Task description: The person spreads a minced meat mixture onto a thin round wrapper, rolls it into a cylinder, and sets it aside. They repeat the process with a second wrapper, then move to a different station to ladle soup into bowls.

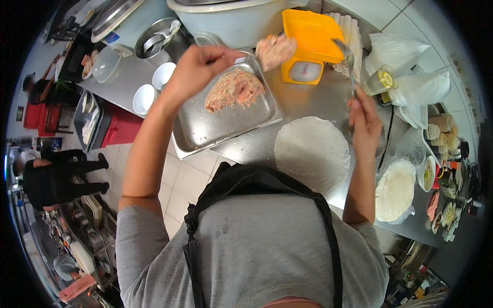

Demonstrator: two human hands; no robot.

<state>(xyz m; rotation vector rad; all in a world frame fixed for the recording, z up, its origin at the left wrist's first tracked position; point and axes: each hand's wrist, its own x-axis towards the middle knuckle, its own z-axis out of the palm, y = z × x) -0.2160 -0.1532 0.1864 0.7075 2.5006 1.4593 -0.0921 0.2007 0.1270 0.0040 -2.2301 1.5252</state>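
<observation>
My left hand (215, 63) reaches over the upper part of a steel tray (192, 131), where a mound of minced meat mixed with orange bits (235, 90) lies. Just right of its fingertips, a blurred lump of the same mixture (275, 52) shows above the counter, left of an orange kitchen scale (312, 34); whether the fingers touch the lump cannot be told. My right hand (364, 115) grips the handle of a metal fork (350, 65), its head pointing up and left. Between the hands, nearer my body, a round flat white sheet of dough (312, 154) lies on the steel counter.
Two white bowls (144, 99) and a steel pot with utensils (158, 38) stand left. Large tubs (231, 19) line the back. Plastic bags (420, 86), a glass with a lemon slice (379, 81) and another dough round (396, 190) are right. People stand far left.
</observation>
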